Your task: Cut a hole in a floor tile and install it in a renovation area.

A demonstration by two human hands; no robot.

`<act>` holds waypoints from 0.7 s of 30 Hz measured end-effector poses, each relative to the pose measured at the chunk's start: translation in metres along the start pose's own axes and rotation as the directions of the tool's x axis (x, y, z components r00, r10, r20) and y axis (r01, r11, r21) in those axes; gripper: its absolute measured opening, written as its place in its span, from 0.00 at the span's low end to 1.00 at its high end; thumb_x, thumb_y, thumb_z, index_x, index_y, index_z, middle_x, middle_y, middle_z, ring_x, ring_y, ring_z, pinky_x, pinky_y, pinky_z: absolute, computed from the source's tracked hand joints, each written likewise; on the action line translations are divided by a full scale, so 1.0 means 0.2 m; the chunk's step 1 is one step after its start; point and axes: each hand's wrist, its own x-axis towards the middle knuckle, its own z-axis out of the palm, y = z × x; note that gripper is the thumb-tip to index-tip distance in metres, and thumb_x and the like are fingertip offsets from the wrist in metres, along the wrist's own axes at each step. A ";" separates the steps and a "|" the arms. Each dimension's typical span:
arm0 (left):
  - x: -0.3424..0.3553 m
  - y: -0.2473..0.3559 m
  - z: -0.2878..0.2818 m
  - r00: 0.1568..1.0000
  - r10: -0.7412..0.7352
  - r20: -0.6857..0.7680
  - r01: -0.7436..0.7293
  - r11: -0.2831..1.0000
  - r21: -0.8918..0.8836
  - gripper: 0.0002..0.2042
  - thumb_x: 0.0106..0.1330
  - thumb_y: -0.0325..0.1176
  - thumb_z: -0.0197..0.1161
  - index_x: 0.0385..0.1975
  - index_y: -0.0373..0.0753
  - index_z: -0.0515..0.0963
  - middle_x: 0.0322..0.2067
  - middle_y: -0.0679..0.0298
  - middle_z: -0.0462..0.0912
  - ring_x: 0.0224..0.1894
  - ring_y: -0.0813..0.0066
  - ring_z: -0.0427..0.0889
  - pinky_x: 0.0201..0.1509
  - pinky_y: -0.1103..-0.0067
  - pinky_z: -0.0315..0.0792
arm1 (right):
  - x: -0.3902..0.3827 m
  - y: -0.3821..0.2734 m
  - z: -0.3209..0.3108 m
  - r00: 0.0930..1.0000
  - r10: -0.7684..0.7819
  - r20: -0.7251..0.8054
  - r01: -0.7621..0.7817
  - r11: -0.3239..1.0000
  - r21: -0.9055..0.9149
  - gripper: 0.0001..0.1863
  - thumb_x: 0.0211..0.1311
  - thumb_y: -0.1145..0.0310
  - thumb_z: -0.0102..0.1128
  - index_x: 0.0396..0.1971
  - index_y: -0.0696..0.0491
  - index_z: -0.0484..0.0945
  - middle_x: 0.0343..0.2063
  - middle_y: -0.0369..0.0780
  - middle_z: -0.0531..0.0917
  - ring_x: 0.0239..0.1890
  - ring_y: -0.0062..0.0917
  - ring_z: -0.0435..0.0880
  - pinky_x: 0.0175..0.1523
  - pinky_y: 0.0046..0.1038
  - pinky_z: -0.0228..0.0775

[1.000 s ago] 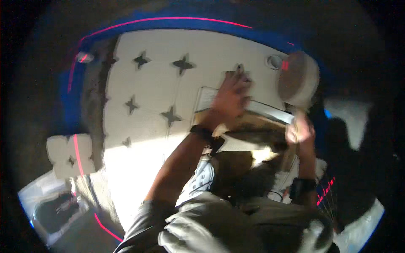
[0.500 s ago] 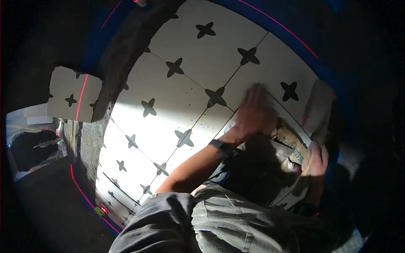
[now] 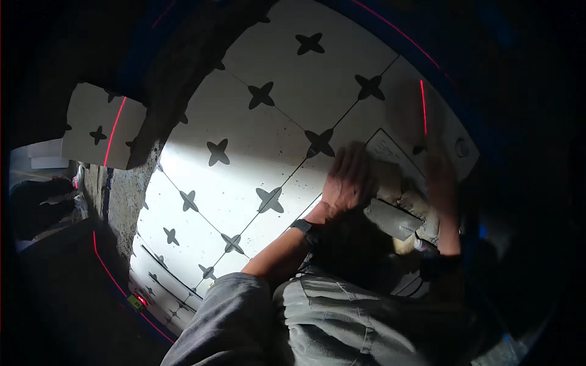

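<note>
My left hand [image 3: 348, 183] lies with fingers stretched over the edge of a pale tile [image 3: 290, 177] with dark four-petal motifs. Beside its fingertips is a narrow pale piece with faint marks [image 3: 386, 149]. My right hand [image 3: 442, 189], smeared by motion, grips what looks like a mallet; its blurred pale head [image 3: 412, 110] is over the far-right tile, a red line across it. Between my hands lie a trowel with a grey blade [image 3: 394, 219] and a tan, crumpled-looking thing [image 3: 412, 201], partly in shadow.
A loose patterned tile [image 3: 101, 131] lies at left beyond the rough floor edge [image 3: 125, 204]. A small yellow-green device [image 3: 135, 302] with a red light sits at lower left. Red laser lines cross the surroundings. My grey-clad legs [image 3: 329, 317] fill the lower edge.
My left hand has slid back toward me and left, uncovering the narrow marked piece. My right hand has swung the mallet away from me and left. The view has shifted slightly.
</note>
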 end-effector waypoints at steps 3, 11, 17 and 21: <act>0.01 0.01 -0.01 1.000 0.014 0.015 -0.014 1.000 0.019 0.31 0.70 0.44 0.56 0.61 0.19 0.73 0.66 0.31 0.70 0.70 0.35 0.69 0.75 0.48 0.61 | -0.03 0.04 0.02 0.999 -0.015 -0.050 0.012 0.999 -0.046 0.27 0.77 0.65 0.57 0.73 0.51 0.70 0.63 0.52 0.80 0.60 0.46 0.84 0.59 0.40 0.77; 0.05 -0.04 -0.02 0.998 -0.039 0.055 0.041 0.998 -0.037 0.29 0.71 0.41 0.58 0.64 0.22 0.72 0.68 0.33 0.70 0.71 0.34 0.68 0.76 0.47 0.61 | 0.07 -0.14 -0.01 0.967 0.247 0.058 -0.245 0.969 -0.033 0.29 0.76 0.66 0.58 0.74 0.52 0.68 0.53 0.54 0.86 0.54 0.48 0.87 0.55 0.40 0.78; -0.05 -0.06 0.02 0.992 -0.028 0.125 0.044 0.990 -0.133 0.33 0.66 0.36 0.57 0.70 0.25 0.67 0.68 0.35 0.70 0.73 0.36 0.68 0.81 0.52 0.59 | -0.03 0.13 -0.01 0.996 -0.027 -0.084 0.024 0.999 -0.037 0.33 0.77 0.66 0.57 0.78 0.47 0.62 0.52 0.57 0.85 0.54 0.53 0.86 0.56 0.40 0.78; -0.18 -0.13 -0.09 0.987 -0.005 0.159 0.012 0.999 -0.047 0.32 0.67 0.34 0.54 0.71 0.24 0.66 0.69 0.36 0.70 0.73 0.37 0.68 0.80 0.53 0.61 | -0.05 -0.02 -0.10 0.911 0.367 0.186 -0.395 0.906 0.149 0.33 0.77 0.66 0.57 0.78 0.48 0.62 0.52 0.57 0.85 0.56 0.50 0.86 0.58 0.38 0.77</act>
